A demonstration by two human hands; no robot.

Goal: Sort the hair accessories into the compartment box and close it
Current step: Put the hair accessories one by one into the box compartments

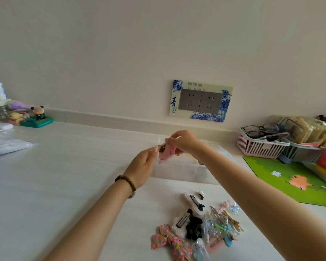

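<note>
Above the box, your left hand and right hand pinch a clip. It slants down toward the box.

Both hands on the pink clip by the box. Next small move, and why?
Probably lower the pink clip into a compartment of the box and release. The left hand and right hand both pinch it close to the box, and the pile waits on the table.

White tabletop with clear compartment box, heap of hair accessories, green mat, pink basket, figurines
</note>
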